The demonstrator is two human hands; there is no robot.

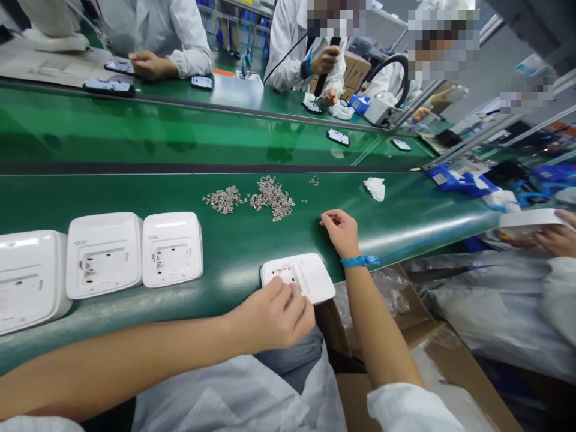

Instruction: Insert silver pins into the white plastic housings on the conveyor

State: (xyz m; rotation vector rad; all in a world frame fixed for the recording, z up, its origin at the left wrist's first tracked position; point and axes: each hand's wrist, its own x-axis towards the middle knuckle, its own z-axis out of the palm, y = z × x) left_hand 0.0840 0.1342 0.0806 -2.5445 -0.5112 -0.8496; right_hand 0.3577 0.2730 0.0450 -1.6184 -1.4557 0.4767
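Note:
Near the bench's front edge lies a white plastic housing (317, 276) with a recessed panel. My left hand (281, 312) is over its left part, fingers pinched together at the recess; whatever they hold is hidden. My right hand (342, 231), with a blue wrist strap (360, 261), rests on the green bench beyond the housing. Its fingers are curled in, thumb against forefinger, and I cannot make out anything between them. To its left are two heaps of small metal parts, a larger heap (272, 198) and a smaller heap (224, 200).
Three more white housings stand in a row at left, the nearest being this housing (172, 249). A crumpled white tissue (375, 188) lies beyond my right hand. Cardboard boxes (418, 300) sit below the bench edge. Co-workers handle dark-edged devices (337, 137) across the green belt (180, 129).

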